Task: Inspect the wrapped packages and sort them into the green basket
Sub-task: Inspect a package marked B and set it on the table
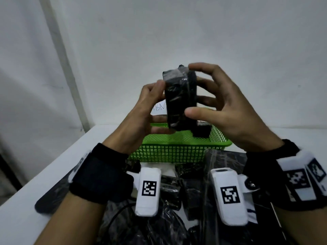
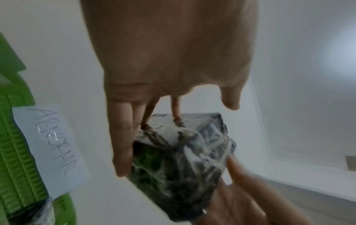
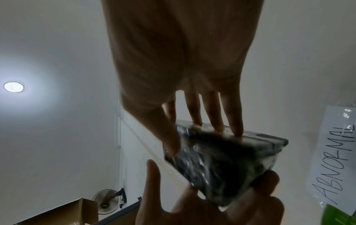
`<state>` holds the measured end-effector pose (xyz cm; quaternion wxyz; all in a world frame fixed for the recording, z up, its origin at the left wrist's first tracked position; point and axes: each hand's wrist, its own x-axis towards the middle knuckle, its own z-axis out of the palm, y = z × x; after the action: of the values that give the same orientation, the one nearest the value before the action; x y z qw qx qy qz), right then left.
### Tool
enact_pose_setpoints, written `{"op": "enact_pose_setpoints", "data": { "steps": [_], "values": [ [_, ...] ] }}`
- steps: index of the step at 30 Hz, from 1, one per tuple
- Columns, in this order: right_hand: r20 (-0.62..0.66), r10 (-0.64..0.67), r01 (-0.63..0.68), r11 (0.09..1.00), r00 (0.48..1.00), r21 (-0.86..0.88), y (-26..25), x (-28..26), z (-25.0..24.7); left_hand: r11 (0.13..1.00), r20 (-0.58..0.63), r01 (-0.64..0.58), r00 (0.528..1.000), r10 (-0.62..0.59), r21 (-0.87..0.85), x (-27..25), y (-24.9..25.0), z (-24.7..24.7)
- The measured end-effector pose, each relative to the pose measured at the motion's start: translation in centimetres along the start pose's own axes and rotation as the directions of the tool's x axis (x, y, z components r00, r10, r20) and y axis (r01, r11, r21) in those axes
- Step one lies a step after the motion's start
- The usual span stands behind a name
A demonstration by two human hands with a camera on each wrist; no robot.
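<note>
A black package wrapped in clear film point(image 1: 180, 98) stands upright in the air above the green mesh basket point(image 1: 177, 151). My left hand point(image 1: 154, 99) grips its left side, thumb in front and fingers behind. My right hand point(image 1: 194, 89) grips its right side, thumb on the front face and index finger over the top. In the left wrist view the left fingers point(image 2: 123, 144) press on the package point(image 2: 183, 155). The right wrist view has the right fingers point(image 3: 235, 121) on the package point(image 3: 221, 159). Another black package point(image 1: 201, 129) lies in the basket.
A paper label reading ABNORMAL point(image 2: 50, 149) stands behind the basket, against the white wall. Several black wrapped packages point(image 1: 187, 188) and a black cable point(image 1: 120, 216) lie on the white table point(image 1: 62, 165) in front of the basket. A fan point(image 3: 108, 201) and a cardboard box point(image 3: 67, 213) stand off to the side.
</note>
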<state>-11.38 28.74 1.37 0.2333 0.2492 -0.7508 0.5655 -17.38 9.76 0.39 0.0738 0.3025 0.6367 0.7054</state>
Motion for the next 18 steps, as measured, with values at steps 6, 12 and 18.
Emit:
{"op": "enact_pose_setpoints", "data": {
  "steps": [6, 12, 18],
  "values": [
    [-0.096, 0.22, -0.204, 0.966, 0.971, 0.158, -0.2, 0.3, 0.0, 0.978, 0.079, -0.142, 0.988, 0.131, 0.153, 0.2, -1.2, -0.8],
    [-0.019, 0.357, -0.344, 0.911, 0.934, 0.227, 0.7, 0.3, -0.4, 0.954, 0.272, -0.225, 0.948, 0.168, 0.198, -0.3, -1.1, -0.3],
    [-0.005, 0.203, -0.203, 0.979, 0.979, 0.032, 1.1, 0.2, -0.9, 0.992, 0.072, -0.12, 0.991, 0.116, 0.045, 0.7, -0.8, 0.7]
  ]
}}
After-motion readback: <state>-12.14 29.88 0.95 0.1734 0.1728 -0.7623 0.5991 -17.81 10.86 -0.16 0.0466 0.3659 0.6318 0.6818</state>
